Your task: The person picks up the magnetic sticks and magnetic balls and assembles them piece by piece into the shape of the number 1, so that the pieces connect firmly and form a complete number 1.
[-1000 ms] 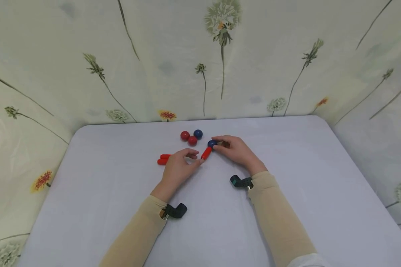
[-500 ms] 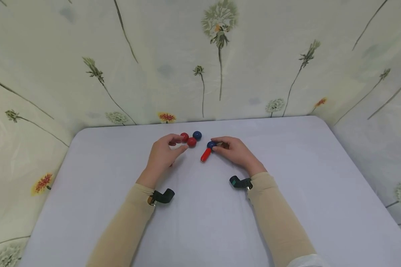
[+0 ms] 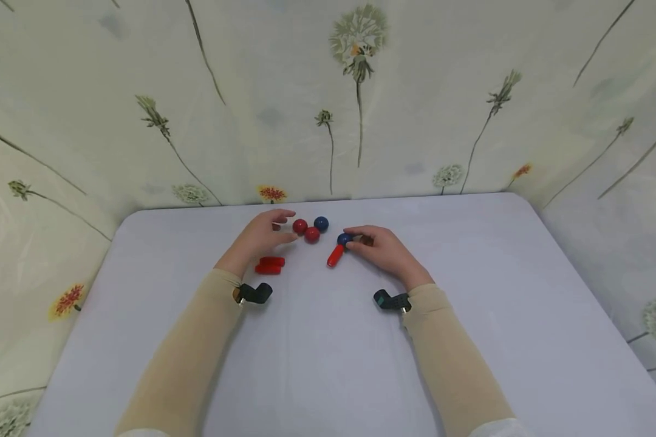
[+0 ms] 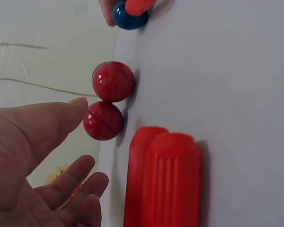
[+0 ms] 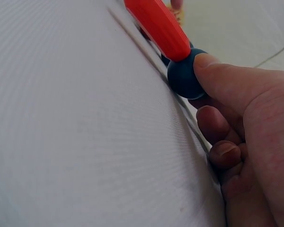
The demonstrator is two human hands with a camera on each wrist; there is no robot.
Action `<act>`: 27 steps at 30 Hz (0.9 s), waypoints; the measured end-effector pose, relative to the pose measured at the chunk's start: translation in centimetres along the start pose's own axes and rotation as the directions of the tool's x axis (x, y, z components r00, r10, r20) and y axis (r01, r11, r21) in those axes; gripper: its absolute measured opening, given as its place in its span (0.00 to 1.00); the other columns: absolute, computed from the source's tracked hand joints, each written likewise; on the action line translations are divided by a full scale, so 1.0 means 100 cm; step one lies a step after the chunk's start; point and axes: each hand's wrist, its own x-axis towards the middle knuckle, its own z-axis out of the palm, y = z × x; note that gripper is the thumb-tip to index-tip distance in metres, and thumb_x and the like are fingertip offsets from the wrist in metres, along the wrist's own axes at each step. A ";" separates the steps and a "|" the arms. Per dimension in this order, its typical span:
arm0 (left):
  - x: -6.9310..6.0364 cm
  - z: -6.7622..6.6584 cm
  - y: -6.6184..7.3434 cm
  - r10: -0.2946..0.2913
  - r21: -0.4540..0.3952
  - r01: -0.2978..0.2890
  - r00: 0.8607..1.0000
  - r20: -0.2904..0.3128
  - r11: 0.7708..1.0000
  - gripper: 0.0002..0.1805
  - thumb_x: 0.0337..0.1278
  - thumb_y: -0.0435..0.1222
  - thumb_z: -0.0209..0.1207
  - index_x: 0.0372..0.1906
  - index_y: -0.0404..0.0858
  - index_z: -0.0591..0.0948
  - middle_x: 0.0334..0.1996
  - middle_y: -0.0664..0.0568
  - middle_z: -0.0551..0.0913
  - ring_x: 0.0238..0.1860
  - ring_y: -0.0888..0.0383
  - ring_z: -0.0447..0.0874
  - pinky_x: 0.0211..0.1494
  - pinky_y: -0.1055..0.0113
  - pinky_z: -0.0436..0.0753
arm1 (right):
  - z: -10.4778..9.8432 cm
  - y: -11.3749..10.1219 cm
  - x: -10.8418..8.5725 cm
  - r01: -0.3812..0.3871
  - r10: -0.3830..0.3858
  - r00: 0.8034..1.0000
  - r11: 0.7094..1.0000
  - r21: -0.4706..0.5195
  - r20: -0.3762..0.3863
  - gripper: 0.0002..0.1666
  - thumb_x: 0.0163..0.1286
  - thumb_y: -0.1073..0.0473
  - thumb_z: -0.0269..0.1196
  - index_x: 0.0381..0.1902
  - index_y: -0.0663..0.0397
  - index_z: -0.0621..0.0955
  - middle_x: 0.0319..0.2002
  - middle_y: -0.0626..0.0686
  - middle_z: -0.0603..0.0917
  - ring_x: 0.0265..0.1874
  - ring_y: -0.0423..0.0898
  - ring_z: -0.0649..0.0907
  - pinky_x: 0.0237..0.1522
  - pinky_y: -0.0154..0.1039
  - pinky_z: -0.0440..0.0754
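Note:
My right hand point(image 3: 382, 247) pinches a blue ball point(image 5: 183, 75) between thumb and fingers. A short red ribbed rod point(image 5: 161, 29) joins that ball and slants toward the front left in the head view. Farther left, my left hand point(image 3: 259, 235) holds nothing, its thumb and fingers spread apart beside a red ball point(image 3: 299, 226). A second red ball point(image 3: 312, 235) touches the first. Behind them sits another blue ball point(image 3: 321, 223). Two more red rods point(image 4: 173, 179) lie side by side on the table, just in front of the left hand.
A white-covered table point(image 3: 328, 352) carries everything. Its back edge runs close behind the balls, against a flower-patterned cloth point(image 3: 284, 133). Each wrist wears a small black camera, one on the left point(image 3: 258, 294) and one on the right point(image 3: 389, 300).
My left hand has let go of the rod on the blue ball and moved left and back, beside the red balls. My right hand keeps hold of its ball, nearly still.

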 end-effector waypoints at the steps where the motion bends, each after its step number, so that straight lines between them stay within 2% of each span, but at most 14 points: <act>1: 0.002 -0.001 0.000 -0.004 -0.005 0.004 1.000 0.011 1.000 0.32 0.59 0.45 0.67 0.68 0.51 0.72 0.64 0.50 0.72 0.63 0.48 0.69 0.59 0.50 0.76 | 0.000 0.000 0.000 0.001 -0.001 1.000 1.000 -0.001 0.002 0.25 0.67 0.35 0.63 0.60 0.29 0.80 0.42 0.42 0.81 0.39 0.45 0.77 0.44 0.44 0.76; 7: 0.013 -0.003 0.000 -0.001 0.011 0.001 0.998 0.064 1.000 0.32 0.61 0.43 0.66 0.69 0.51 0.72 0.64 0.48 0.72 0.63 0.47 0.69 0.61 0.49 0.74 | -0.001 -0.003 0.000 -0.007 0.007 1.000 1.000 -0.005 0.015 0.24 0.68 0.39 0.63 0.60 0.29 0.80 0.43 0.41 0.81 0.40 0.45 0.77 0.46 0.44 0.75; 14: 0.023 0.000 0.004 0.023 0.087 -0.031 0.996 0.083 0.996 0.32 0.59 0.40 0.67 0.69 0.53 0.72 0.63 0.49 0.72 0.62 0.48 0.69 0.59 0.51 0.76 | -0.001 -0.003 0.000 -0.011 0.011 1.000 1.000 0.001 0.003 0.24 0.67 0.37 0.63 0.60 0.28 0.80 0.43 0.40 0.81 0.40 0.44 0.76 0.46 0.43 0.75; 19: 0.026 0.000 0.006 0.044 0.124 -0.056 0.994 0.098 0.991 0.32 0.59 0.39 0.67 0.69 0.53 0.73 0.63 0.48 0.72 0.61 0.48 0.70 0.61 0.50 0.75 | -0.001 -0.001 0.000 -0.003 0.003 1.000 1.000 0.006 0.000 0.26 0.66 0.35 0.63 0.60 0.28 0.80 0.43 0.40 0.82 0.41 0.44 0.77 0.46 0.44 0.76; 27: 0.028 0.003 0.005 0.049 0.146 -0.064 0.993 0.106 0.987 0.27 0.62 0.39 0.65 0.66 0.51 0.75 0.58 0.50 0.76 0.59 0.49 0.72 0.61 0.52 0.74 | -0.001 0.001 0.000 0.001 -0.001 1.000 1.000 -0.001 0.002 0.27 0.65 0.32 0.62 0.60 0.28 0.80 0.42 0.41 0.81 0.40 0.44 0.77 0.44 0.44 0.76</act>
